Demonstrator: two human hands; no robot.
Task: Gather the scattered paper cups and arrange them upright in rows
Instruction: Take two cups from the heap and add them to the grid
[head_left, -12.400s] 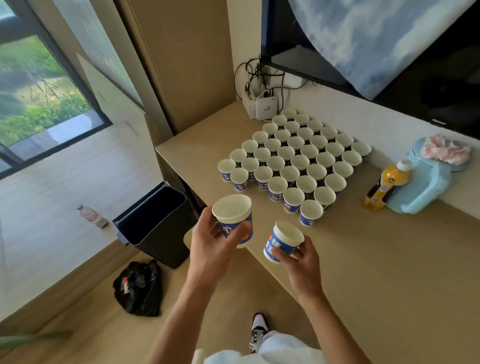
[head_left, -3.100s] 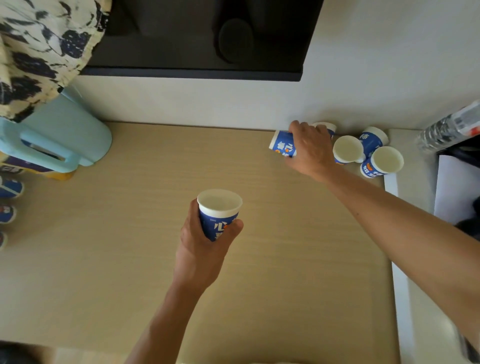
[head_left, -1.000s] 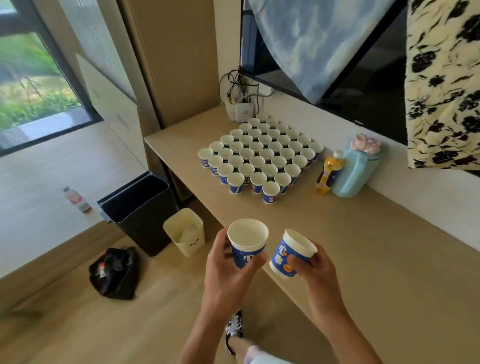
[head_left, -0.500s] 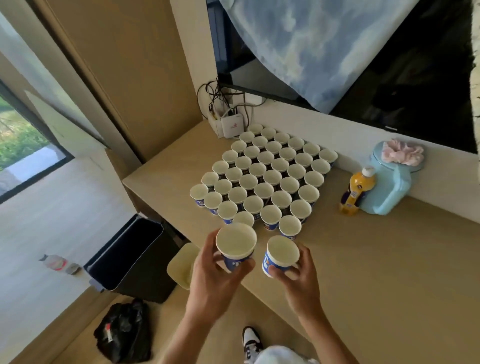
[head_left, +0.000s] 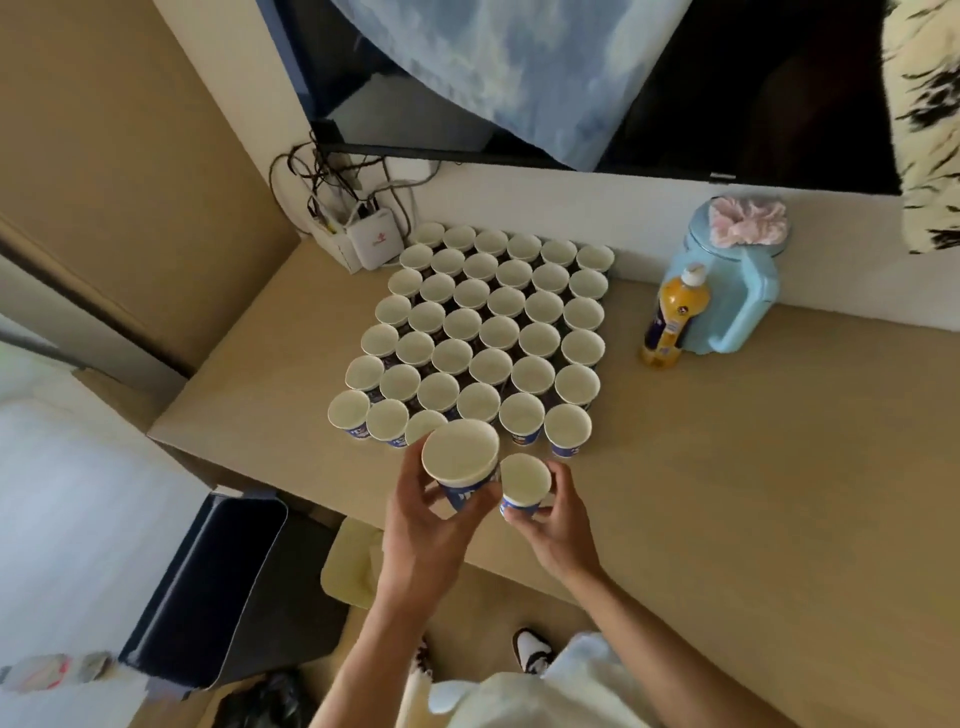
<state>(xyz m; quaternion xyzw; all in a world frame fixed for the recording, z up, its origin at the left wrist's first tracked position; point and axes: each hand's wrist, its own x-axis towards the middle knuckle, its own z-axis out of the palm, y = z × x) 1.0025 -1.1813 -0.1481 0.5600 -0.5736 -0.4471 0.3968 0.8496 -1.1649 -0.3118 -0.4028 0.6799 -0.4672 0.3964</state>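
Our left hand (head_left: 421, 525) grips an upright paper cup (head_left: 460, 457), fingers curled round its wall, above the near edge of the block of upright cups (head_left: 493, 332) on the wooden desk (head_left: 753, 467); our right hand (head_left: 558, 525) pinches a second cup (head_left: 524, 483) just to its right, also upright; further right, an orange drink bottle (head_left: 672, 322) stands against a pale blue jug (head_left: 737, 291).
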